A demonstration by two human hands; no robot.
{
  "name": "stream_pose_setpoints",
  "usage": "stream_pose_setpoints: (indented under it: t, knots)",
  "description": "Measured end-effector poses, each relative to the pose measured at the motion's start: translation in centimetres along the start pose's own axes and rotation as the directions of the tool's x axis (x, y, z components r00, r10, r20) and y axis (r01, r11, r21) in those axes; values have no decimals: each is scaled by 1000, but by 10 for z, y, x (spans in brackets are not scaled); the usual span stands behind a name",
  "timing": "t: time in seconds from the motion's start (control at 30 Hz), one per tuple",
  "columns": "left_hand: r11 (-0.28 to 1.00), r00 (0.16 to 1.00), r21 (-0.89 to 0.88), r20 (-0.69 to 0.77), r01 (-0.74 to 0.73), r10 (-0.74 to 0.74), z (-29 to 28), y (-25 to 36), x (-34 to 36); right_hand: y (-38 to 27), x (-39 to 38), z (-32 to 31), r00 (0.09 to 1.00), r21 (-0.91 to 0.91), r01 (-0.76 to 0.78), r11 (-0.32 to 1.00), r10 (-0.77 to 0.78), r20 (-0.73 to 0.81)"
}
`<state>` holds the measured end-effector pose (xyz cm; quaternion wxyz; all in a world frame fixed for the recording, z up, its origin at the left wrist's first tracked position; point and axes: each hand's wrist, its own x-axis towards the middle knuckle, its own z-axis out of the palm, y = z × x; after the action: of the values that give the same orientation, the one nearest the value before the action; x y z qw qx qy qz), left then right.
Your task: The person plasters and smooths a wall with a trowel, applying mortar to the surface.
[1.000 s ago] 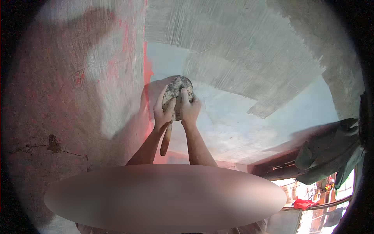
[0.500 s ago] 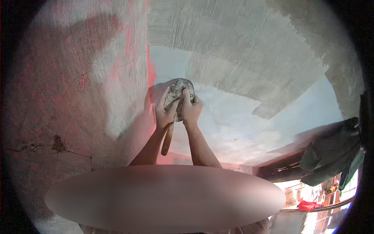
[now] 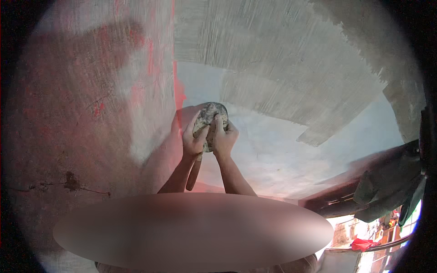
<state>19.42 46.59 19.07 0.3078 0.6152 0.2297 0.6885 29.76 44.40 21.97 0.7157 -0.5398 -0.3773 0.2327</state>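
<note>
Both my hands are raised in front of the wall, gripping a rounded, mottled grey piece (image 3: 213,110) crusted with pale and dark patches. My left hand (image 3: 194,140) is closed on its left side, thumb lying across the front. On the right side my right hand (image 3: 225,137) is closed too, its thumb pressed on the face. Below my left hand a brown wooden handle (image 3: 194,174) hangs down at a slant. Whether this handle belongs to the rounded piece or to a separate tool tucked behind my fingers, I cannot tell.
A rough left wall (image 3: 91,123) with red paint traces and a crack meets a facing wall at a corner. The facing wall bears grey coating (image 3: 282,68) above a smooth pale area (image 3: 264,141). Dark cloth (image 3: 387,182) hangs at right, above a red cloth (image 3: 364,244).
My hands and the rounded piece sit slightly lower in the picture, as does the wall around them. The grip looks the same.
</note>
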Motion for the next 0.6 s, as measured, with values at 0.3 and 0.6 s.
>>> stream_pose_setpoints:
  t: [0.3,0.6]
  knots:
    - [976,976,-32,42,217,-216,1,8,2,-4,0,2,1000,129,17,991,-17,2]
    - [988,992,85,10,128,-129,-2,16,11,-13,0,1,1000,52,-2,999,2,0]
